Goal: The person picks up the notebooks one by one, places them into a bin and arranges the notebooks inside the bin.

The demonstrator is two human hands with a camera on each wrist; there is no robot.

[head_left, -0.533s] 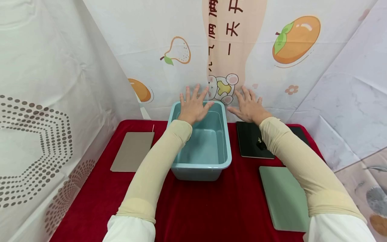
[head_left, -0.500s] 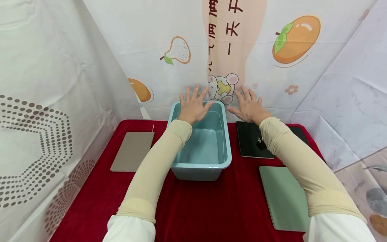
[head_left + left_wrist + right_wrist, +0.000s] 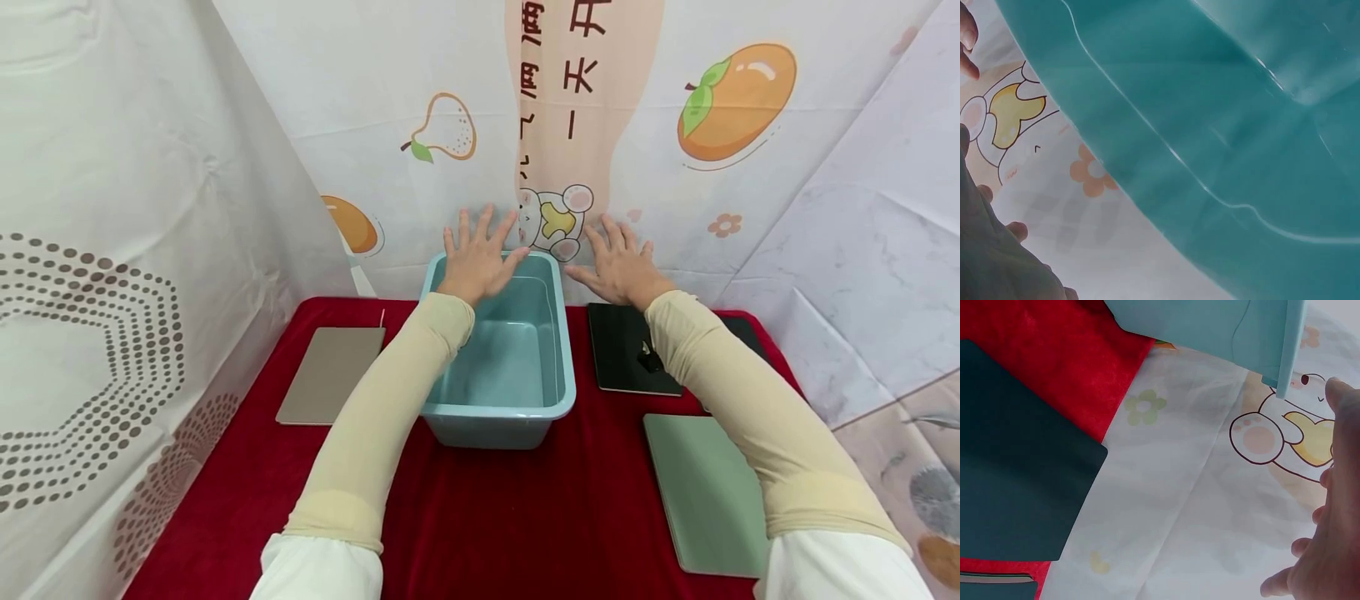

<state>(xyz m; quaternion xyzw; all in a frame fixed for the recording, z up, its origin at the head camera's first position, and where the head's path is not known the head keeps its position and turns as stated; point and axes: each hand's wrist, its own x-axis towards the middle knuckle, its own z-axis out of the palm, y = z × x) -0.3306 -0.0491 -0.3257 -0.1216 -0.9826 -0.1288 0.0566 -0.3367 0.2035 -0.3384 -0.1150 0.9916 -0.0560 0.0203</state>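
Note:
My left hand (image 3: pixel 477 265) is spread with straight fingers over the far end of a blue plastic basin (image 3: pixel 498 367). It holds nothing, and its forearm crosses the basin's left side. To the right of the basin, my right hand (image 3: pixel 618 262) reaches toward the printed back curtain, fingers apart and holding nothing. A black notebook (image 3: pixel 630 354) lies below that wrist, partly hidden by the sleeve. In the left wrist view, the basin's inner wall (image 3: pixel 1166 125) fills most of the picture. The right wrist view has the basin's outer side (image 3: pixel 1197 328) above the right hand (image 3: pixel 1325 544).
A grey-beige notebook (image 3: pixel 326 375) lies left of the basin. On the right, a green notebook (image 3: pixel 701 492) lies near the front, and another dark notebook (image 3: pixel 742 333) shows behind the right sleeve. Red cloth (image 3: pixel 517 517) covers the table; a white printed curtain (image 3: pixel 360 75) stands behind.
The head view has shifted very slightly. My left hand has moved a touch to the left; both hands keep their spread pose.

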